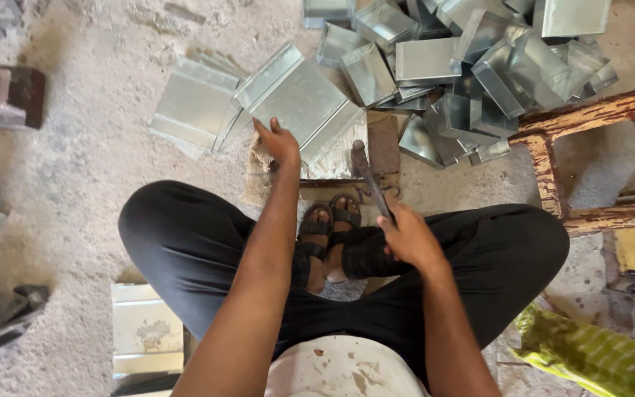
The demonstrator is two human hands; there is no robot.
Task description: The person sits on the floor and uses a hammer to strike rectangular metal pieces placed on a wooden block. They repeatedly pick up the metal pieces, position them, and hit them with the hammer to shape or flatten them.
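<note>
Down on the gritty concrete floor (pixel 75 184) we sit cross-legged, black trousers spread wide and sandalled feet (pixel 330 224) tucked together in the middle. Our left hand (pixel 277 141) reaches far ahead and rests on the near edge of a folded metal tray (pixel 299 99) — the fingers are pressed together over that edge, the thumb lying alongside. This tray, shiny and rectangular with turned-up rims, lies tilted across a wooden block (pixel 347 158) just beyond our feet. Left of it, touching, lie more flat folded sheets (pixel 192 106) in a short overlapping stack.

Our right hand (pixel 406 235) sits nearer, above the right knee, its fingers curled tight around the handle of a hammer (pixel 369 180); the dark head points away from us toward the block, just right of the tray.

Far and to the right a loose pile of finished metal trays (pixel 472 66) spreads out, jumbled at all angles, reaching a worn red-painted wooden frame (pixel 589 117). A brick (pixel 12 92) sits far left, another metal sheet (pixel 145 327) lies near our left thigh, and a green striped cloth (pixel 597 353) is bunched near right.
</note>
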